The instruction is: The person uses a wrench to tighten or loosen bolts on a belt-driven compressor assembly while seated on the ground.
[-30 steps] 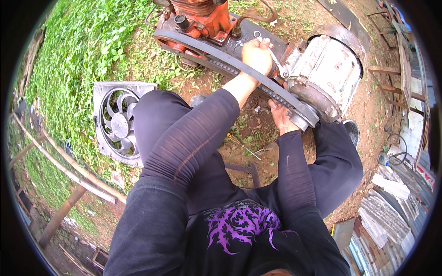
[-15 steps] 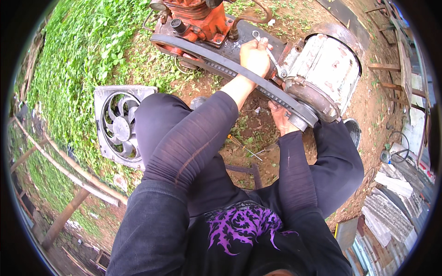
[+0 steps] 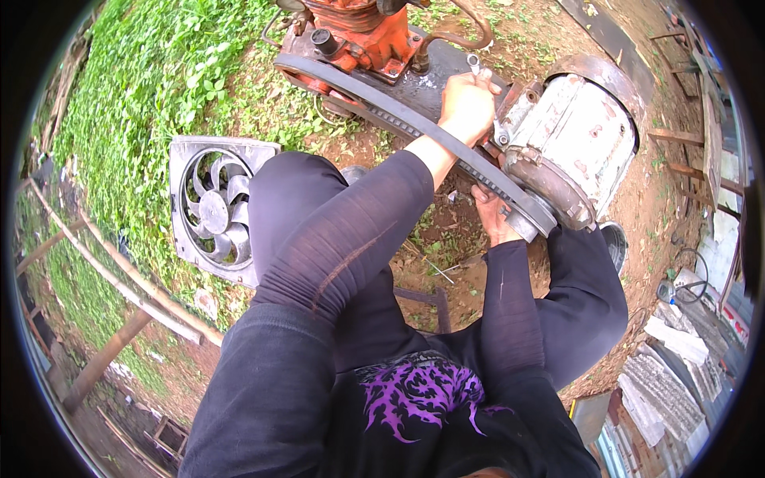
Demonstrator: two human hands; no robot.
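Observation:
My left hand [image 3: 468, 107] is closed round a metal wrench [image 3: 500, 134]. The wrench's ring end stands out above the fist; its lower end sits at the mount beside the worn white electric motor [image 3: 580, 131]. A black drive belt [image 3: 430, 134] runs from the large wheel by the orange compressor pump [image 3: 362, 40] to the motor's pulley [image 3: 522, 225], passing in front of my left wrist. Beneath the belt, close to that pulley, is my right hand [image 3: 496, 219], reaching up toward the motor mount. Its fingers are mostly hidden behind the belt.
A grey radiator fan [image 3: 213, 211] in a square frame lies on the grass beside my left knee. A thin metal shaft [image 3: 440, 269] lies on the soil between my legs. Corrugated sheets [image 3: 661, 390] are stacked at the right; wooden poles [image 3: 119, 271] stand at the left.
My left hand has swung the wrench's upper end rightward, toward the motor. My right hand stays under the belt. The whole view has shifted slightly, and my left arm now covers the yellow handle near the thin shaft.

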